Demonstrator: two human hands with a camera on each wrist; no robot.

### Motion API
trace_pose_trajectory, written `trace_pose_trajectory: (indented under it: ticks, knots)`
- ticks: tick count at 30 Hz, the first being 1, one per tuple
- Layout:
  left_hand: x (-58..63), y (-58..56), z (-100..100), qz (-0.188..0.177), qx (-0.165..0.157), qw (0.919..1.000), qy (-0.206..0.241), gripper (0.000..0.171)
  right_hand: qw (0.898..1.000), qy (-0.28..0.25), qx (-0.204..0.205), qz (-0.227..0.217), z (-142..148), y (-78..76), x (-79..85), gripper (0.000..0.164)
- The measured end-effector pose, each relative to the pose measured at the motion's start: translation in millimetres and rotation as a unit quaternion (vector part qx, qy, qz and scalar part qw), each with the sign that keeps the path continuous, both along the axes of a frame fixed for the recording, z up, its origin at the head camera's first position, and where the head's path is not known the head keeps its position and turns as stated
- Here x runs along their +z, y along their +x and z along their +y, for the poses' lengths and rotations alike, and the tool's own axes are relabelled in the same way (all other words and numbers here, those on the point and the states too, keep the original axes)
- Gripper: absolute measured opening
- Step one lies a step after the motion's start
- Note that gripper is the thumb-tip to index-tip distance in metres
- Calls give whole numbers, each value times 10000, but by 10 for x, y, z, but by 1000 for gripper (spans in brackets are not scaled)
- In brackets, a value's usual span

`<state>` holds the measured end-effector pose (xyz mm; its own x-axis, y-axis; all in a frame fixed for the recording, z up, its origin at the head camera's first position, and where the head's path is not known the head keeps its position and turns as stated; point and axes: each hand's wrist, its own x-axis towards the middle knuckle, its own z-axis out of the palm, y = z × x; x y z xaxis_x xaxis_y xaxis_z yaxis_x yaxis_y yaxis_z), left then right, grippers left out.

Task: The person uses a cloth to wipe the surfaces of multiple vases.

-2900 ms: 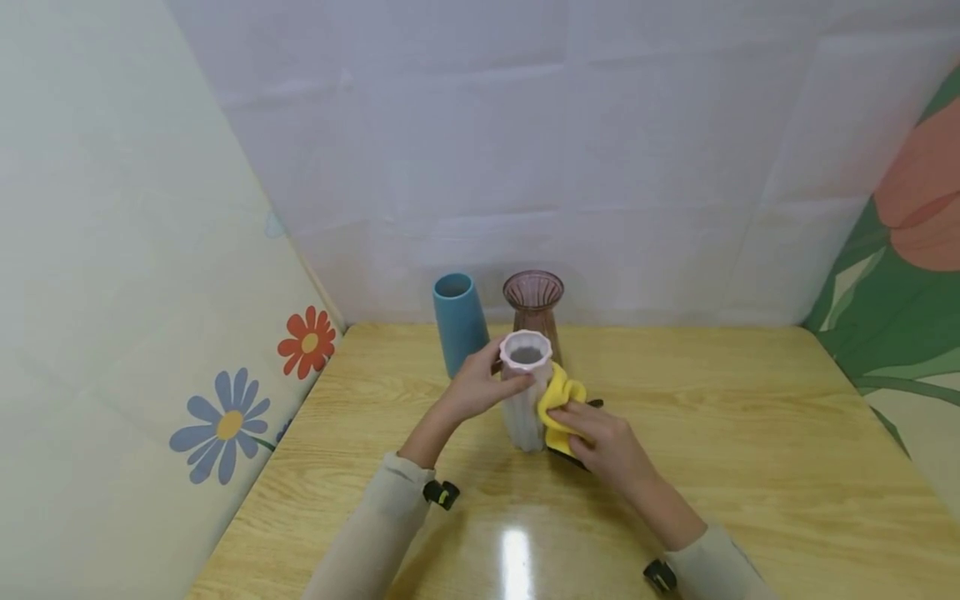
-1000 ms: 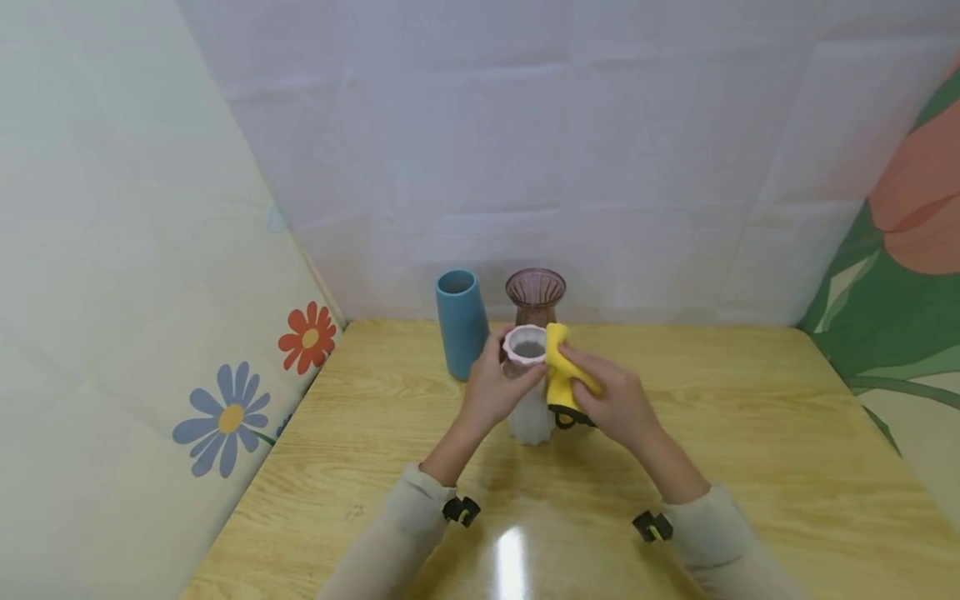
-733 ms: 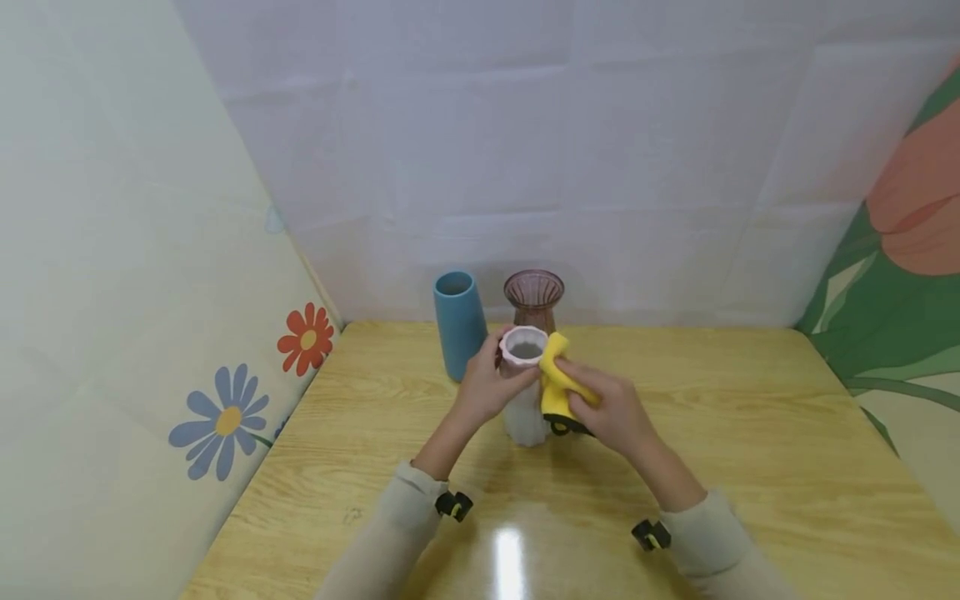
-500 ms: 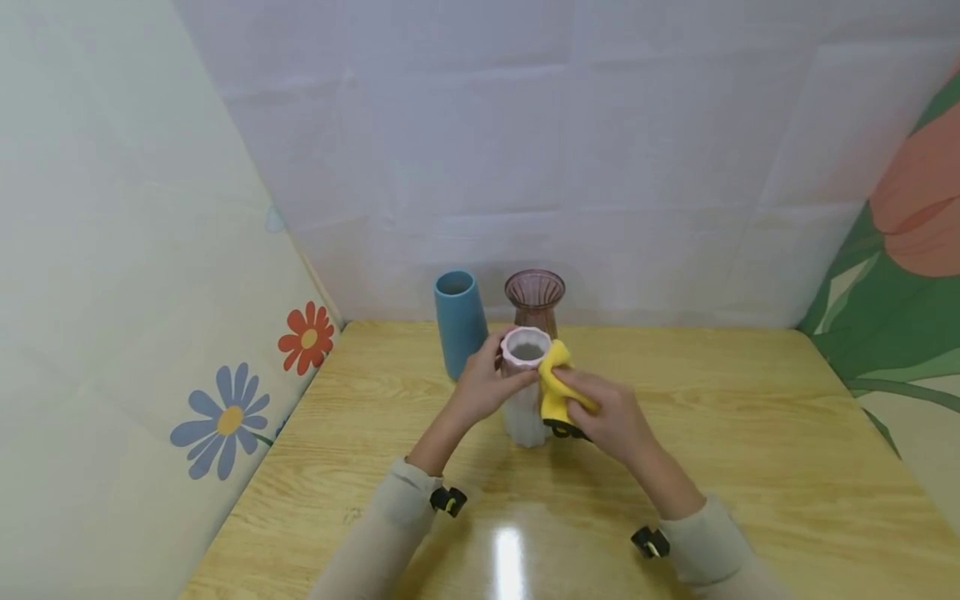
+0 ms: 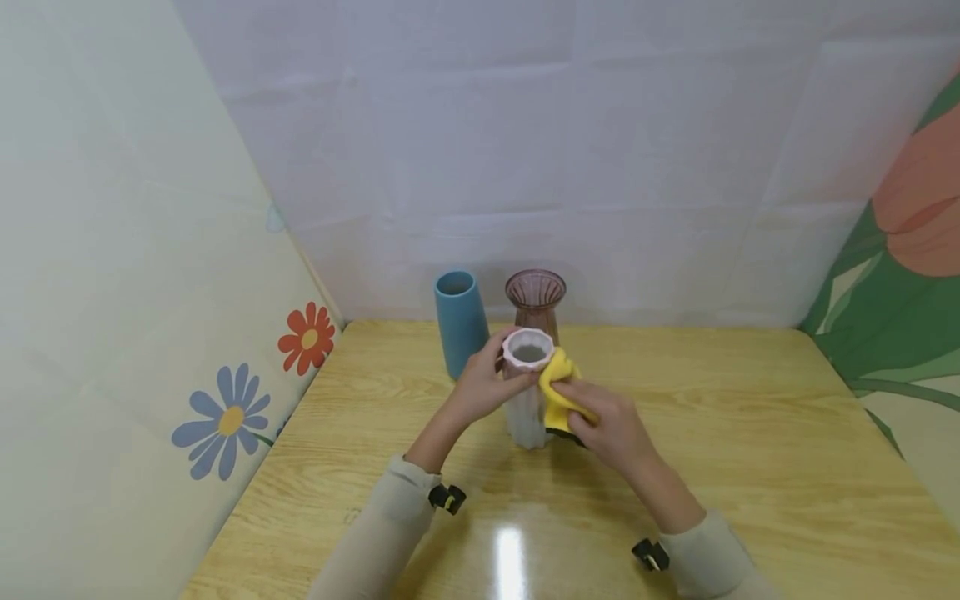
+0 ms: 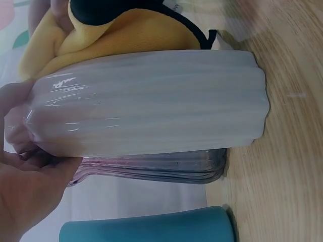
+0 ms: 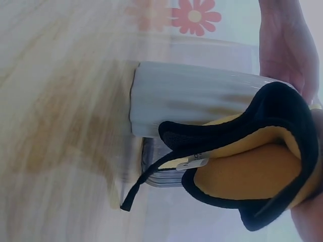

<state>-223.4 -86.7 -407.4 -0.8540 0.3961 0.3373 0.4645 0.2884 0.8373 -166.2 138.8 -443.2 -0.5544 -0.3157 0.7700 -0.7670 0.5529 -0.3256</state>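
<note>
A white fluted vase (image 5: 528,417) with a scalloped pinkish rim stands upright on the wooden table. My left hand (image 5: 482,385) grips it just under the rim, thumb in front and fingers behind. On its right side, my right hand (image 5: 611,423) pinches a yellow cloth (image 5: 558,400) with black edging against the vase near the top. In the right wrist view the cloth (image 7: 247,174) hangs in folds, showing a small label and a black loop. The left wrist view shows the vase's glossy ribbed side (image 6: 151,103) and its base on the table.
Behind the white vase stands a purple ribbed glass vase (image 5: 536,298), partly hidden. A blue vase (image 5: 461,325) is to its left. The wooden table (image 5: 750,433) meets a pale cloth backdrop (image 5: 637,167) at the back. Flower-printed panels flank both sides.
Over the last second my right hand has slid the yellow cloth slightly down from the rim along the vase's right side. My left hand keeps its grip, and the vase stays in nearly the same place.
</note>
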Motion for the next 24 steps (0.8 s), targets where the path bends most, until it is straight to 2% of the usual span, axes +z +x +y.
trace_pose_trajectory:
  ticks: [9, 19, 24]
  knots:
    - [-6, -19, -24, -145, -27, 9999, -47, 72, 9998, 135, -15, -153, -6, 57, -100, 46]
    - [24, -67, -66, -280, -284, 9991, -113, 73, 9990, 389, -87, -218, -18, 85, -222, 47]
    - [33, -98, -76, -306, -382, 9987, -118, 72, 9968, 552, -100, -563, -17, 106, -252, 45]
